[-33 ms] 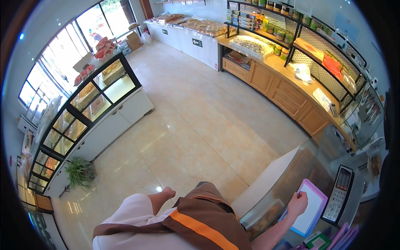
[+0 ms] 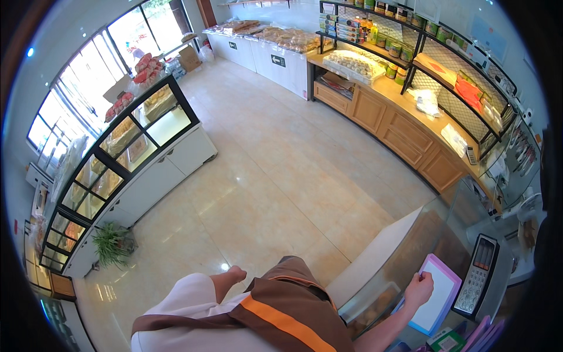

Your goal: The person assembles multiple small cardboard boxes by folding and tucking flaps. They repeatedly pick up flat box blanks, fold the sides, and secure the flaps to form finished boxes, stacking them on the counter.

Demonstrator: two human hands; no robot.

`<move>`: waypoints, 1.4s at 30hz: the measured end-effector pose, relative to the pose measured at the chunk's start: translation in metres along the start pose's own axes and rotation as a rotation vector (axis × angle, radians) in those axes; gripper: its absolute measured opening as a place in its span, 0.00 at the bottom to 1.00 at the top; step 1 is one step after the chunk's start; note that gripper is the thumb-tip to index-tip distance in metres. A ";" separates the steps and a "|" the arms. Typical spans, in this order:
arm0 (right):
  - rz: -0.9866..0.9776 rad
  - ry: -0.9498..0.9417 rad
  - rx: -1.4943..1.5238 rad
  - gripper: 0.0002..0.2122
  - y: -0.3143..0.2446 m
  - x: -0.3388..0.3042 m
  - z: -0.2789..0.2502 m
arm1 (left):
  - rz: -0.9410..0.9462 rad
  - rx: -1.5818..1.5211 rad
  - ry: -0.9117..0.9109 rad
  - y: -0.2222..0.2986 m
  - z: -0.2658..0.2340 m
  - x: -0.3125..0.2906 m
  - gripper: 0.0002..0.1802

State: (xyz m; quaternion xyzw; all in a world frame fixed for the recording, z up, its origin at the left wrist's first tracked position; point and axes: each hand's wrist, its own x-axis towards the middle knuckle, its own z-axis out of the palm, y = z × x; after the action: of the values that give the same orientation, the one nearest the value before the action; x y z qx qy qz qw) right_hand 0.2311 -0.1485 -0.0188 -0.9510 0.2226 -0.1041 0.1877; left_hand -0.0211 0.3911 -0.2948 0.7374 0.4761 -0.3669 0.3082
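Note:
My right hand rests over a white board with a pink, purple and blue border, on the glass-topped counter at the lower right. Its fingers are curled together; whatever they may hold is hidden. Hanging in front of the brown apron with its orange stripe, my left hand is small and foreshortened. Its fingers cannot be made out, and no object shows in it. Right beside the board stands a grey counter scale with a keypad.
A green-and-white box lies below the board. At left stands a black-framed bread display case, a potted plant at its foot. Curved wooden cabinets with shelves of jars line the right; bagged goods cover a white counter behind.

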 end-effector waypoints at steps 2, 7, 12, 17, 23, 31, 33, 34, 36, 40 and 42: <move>-0.011 -0.003 -0.001 0.07 0.006 0.005 0.000 | -0.056 0.029 -0.048 0.015 -0.008 -0.020 0.18; 0.025 0.001 -0.039 0.07 0.018 0.018 0.007 | 0.101 0.118 -0.044 0.057 -0.003 0.043 0.25; 0.107 0.118 0.030 0.14 0.000 0.011 0.001 | 0.589 0.455 -0.055 0.184 -0.028 0.082 0.26; 0.045 0.368 0.000 0.20 -0.072 -0.016 -0.026 | 0.675 0.244 -0.021 0.317 -0.064 0.110 0.25; -0.013 0.330 -0.044 0.19 -0.108 -0.040 0.003 | 0.666 0.288 -0.101 0.400 -0.097 0.125 0.25; 0.107 0.299 0.399 0.19 -0.114 -0.128 0.037 | 0.914 0.915 0.021 0.357 -0.077 0.219 0.24; 0.157 0.343 0.238 0.20 -0.143 -0.159 0.020 | 0.784 0.514 -0.147 0.363 -0.078 0.177 0.19; 0.156 0.348 0.190 0.20 -0.147 -0.175 0.017 | 0.801 0.552 -0.143 0.363 -0.088 0.149 0.18; 0.201 0.357 0.225 0.20 -0.156 -0.212 0.011 | 0.771 0.712 -0.164 0.344 -0.094 0.139 0.19; 0.382 0.411 0.236 0.22 -0.142 -0.314 0.006 | 0.856 1.054 -0.215 0.320 -0.053 0.183 0.19; 0.514 0.454 0.287 0.23 -0.139 -0.370 0.003 | 0.874 1.107 -0.254 0.314 -0.030 0.174 0.19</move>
State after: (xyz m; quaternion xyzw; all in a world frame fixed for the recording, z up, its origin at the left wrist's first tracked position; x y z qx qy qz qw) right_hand -0.0396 0.1394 -0.0077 -0.7809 0.4733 -0.2917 0.2849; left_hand 0.3255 0.3858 -0.3908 0.8604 -0.1582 -0.4806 0.0606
